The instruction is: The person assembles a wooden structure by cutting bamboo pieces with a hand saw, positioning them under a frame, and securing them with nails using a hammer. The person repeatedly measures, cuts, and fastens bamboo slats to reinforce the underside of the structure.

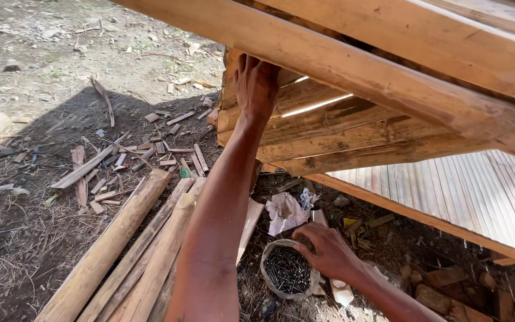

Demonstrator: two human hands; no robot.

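Note:
My left hand point(256, 83) reaches out to the ends of stacked wooden planks point(323, 128) under a thick timber beam point(388, 77). It presses against the top plank, and its fingertips are hidden behind the beam. My right hand point(329, 250) is lower, with curled fingers at the rim of an open plastic bag point(269, 253) full of dark nails point(287, 271). Whether the fingers hold any nails is hidden.
Long rough planks point(132, 250) lie on the dirt at the lower left, with wood offcuts point(150, 155) scattered beyond them. A crumpled white paper point(284, 211) lies above the bag. A slatted bamboo floor point(466, 191) spreads out at the right.

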